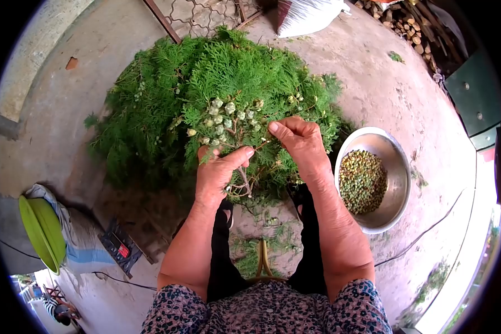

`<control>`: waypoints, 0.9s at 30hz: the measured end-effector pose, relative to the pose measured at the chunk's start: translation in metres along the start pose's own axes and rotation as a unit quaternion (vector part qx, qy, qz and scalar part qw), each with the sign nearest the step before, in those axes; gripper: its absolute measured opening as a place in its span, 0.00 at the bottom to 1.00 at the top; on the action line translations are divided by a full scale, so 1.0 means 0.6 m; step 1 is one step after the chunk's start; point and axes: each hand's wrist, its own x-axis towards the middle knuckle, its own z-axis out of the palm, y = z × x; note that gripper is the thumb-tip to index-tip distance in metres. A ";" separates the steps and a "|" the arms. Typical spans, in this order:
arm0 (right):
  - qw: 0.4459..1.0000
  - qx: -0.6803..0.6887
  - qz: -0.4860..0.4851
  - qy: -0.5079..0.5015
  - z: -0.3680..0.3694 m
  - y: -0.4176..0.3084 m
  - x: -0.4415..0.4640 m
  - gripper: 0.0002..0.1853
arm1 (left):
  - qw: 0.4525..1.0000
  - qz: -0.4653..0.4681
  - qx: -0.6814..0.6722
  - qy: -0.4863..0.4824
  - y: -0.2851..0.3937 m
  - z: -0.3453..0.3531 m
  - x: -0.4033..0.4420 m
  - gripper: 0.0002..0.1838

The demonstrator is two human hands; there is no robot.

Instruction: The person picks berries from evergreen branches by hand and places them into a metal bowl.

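My left hand (216,175) grips a conifer branch (244,181) between thumb and fingers, in front of my knees. At its upper part sits a cluster of pale green cones (229,122) among flat, scaly leaves. My right hand (301,140) is closed in a pinch just right of that cluster; what its fingertips hold, if anything, is too small to make out. Behind both hands rises a large heap of cut green conifer branches (156,119). To the right of my right forearm stands a metal bowl (396,189), partly filled with small green and brownish cones (363,183).
A lime-green basin (42,231) leans by a sack (86,242) at the left. A white sack (309,16) and stacked firewood (409,28) are at the back. Leaf scraps (261,245) litter the concrete floor between my legs. A dark cable (428,234) crosses the right side.
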 end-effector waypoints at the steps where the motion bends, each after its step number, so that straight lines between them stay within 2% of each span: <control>1: 1.000 0.015 -0.002 0.027 0.003 0.007 0.000 0.14 | 1.000 -0.002 0.003 -0.008 0.000 0.001 0.000 0.05; 4: 0.997 0.034 -0.003 0.073 0.009 -0.001 -0.006 0.12 | 1.000 -0.022 0.015 0.000 -0.006 0.008 -0.002 0.06; 6: 0.971 0.163 0.159 0.076 0.008 -0.020 -0.012 0.12 | 0.999 -0.032 -0.012 -0.029 -0.004 0.013 -0.004 0.07; 8: 0.959 0.208 0.174 0.077 0.013 -0.019 -0.013 0.12 | 0.998 -0.030 -0.030 -0.038 -0.002 0.014 -0.007 0.07; 10: 0.925 0.258 0.220 0.170 0.017 -0.029 -0.015 0.12 | 0.998 -0.014 -0.030 -0.059 -0.005 0.012 -0.005 0.06; 12: 0.914 0.312 0.148 0.212 -0.032 -0.002 0.006 0.09 | 0.998 -0.029 -0.037 -0.033 -0.007 -0.005 -0.015 0.05; 13: 0.907 0.350 0.133 0.194 -0.043 -0.005 0.012 0.08 | 0.999 -0.041 -0.008 -0.034 0.000 -0.008 -0.018 0.09; 14: 0.898 0.387 0.119 0.174 -0.048 -0.010 0.015 0.06 | 0.999 -0.032 0.005 -0.017 0.013 -0.004 -0.023 0.10; 15: 0.901 0.406 0.103 0.108 -0.049 -0.011 0.012 0.05 | 0.999 -0.037 -0.002 -0.023 0.008 -0.008 -0.018 0.10; 16: 0.901 0.407 0.103 0.107 -0.046 -0.009 0.010 0.05 | 0.999 -0.042 -0.008 -0.029 0.004 -0.012 -0.014 0.11; 18: 0.909 0.393 0.139 0.000 -0.036 -0.006 0.005 0.06 | 0.998 -0.046 -0.009 -0.031 0.005 -0.011 -0.013 0.11; 23: 0.935 0.303 0.182 -0.036 -0.013 -0.027 -0.008 0.06 | 0.996 -0.060 0.000 -0.069 0.005 -0.002 -0.010 0.11; 26: 0.954 0.249 0.153 -0.062 -0.005 -0.009 -0.007 0.06 | 0.995 -0.056 -0.041 -0.072 0.001 0.003 -0.009 0.09; 27: 0.965 0.246 0.086 -0.032 -0.001 -0.005 -0.008 0.05 | 0.995 -0.057 -0.040 -0.072 0.002 0.005 -0.010 0.09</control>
